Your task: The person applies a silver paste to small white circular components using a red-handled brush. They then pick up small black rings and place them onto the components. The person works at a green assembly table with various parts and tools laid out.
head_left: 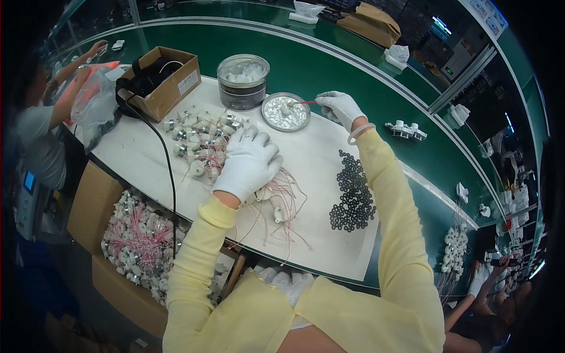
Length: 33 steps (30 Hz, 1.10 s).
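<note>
White tabletop [329, 253] bore wired parts [203, 139] around the left hand [248, 162], its grip impossible to tell; the right hand [341, 108] pinched a red stick [306, 102], probably keeping clear of the dish's [286, 130] paste [281, 121].

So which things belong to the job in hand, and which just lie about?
Apparently in the job:
red stick in the right hand
round dish
open tin
wired white parts under the left hand
black rings, probably

Apparently lying about:
tabletop cardboard box
brown package

Red stick [306, 102], wht tbl [322, 176]
</note>
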{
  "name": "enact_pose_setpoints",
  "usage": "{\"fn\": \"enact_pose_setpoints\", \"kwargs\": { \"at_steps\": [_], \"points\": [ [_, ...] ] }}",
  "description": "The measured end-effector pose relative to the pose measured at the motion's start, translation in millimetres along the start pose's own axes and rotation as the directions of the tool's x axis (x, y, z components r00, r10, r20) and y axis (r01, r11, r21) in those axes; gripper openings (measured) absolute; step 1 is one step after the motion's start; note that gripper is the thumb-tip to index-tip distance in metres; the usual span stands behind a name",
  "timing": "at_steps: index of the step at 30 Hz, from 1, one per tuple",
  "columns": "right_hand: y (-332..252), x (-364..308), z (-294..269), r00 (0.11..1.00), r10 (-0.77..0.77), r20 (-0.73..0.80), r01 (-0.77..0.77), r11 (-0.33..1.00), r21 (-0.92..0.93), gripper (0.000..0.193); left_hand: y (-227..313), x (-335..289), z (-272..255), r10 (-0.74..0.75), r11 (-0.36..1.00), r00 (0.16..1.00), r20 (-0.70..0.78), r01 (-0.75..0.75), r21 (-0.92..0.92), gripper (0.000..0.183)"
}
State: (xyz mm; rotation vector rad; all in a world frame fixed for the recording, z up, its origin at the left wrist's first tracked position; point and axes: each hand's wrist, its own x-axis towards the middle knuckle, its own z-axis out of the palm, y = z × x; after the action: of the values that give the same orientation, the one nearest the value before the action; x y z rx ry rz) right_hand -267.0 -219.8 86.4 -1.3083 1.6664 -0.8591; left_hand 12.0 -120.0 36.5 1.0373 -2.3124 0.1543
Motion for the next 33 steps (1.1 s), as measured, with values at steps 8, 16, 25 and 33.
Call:
{"fn": "enact_pose_setpoints", "kwargs": {
  "at_steps": [8,16,25,33],
  "points": [
    [-6,-2,12,0.995,-0.066,0.078,0.063,0.997,0.043,0.036,2,-4,2,-0.011,1.0,0.998,-0.061,0.011,0.0,0.015],
    [-30,5,39,0.981,-0.192,-0.026,0.193,0.981,0.021,0.029,1,-2,6,-0.009,1.0,0.997,-0.073,0.007,-0.022,0.017],
    [3,-35,2,0.999,-0.001,0.032,0.011,0.948,-0.319,0.035,0,-2,9,-0.007,0.998,0.986,-0.164,-0.003,-0.056,0.016],
    [30,-64,-5,0.998,0.024,0.064,-0.004,0.953,-0.304,0.039,0,-1,9,0.0,0.998,0.986,-0.165,-0.009,-0.057,0.015]
  ]
}}
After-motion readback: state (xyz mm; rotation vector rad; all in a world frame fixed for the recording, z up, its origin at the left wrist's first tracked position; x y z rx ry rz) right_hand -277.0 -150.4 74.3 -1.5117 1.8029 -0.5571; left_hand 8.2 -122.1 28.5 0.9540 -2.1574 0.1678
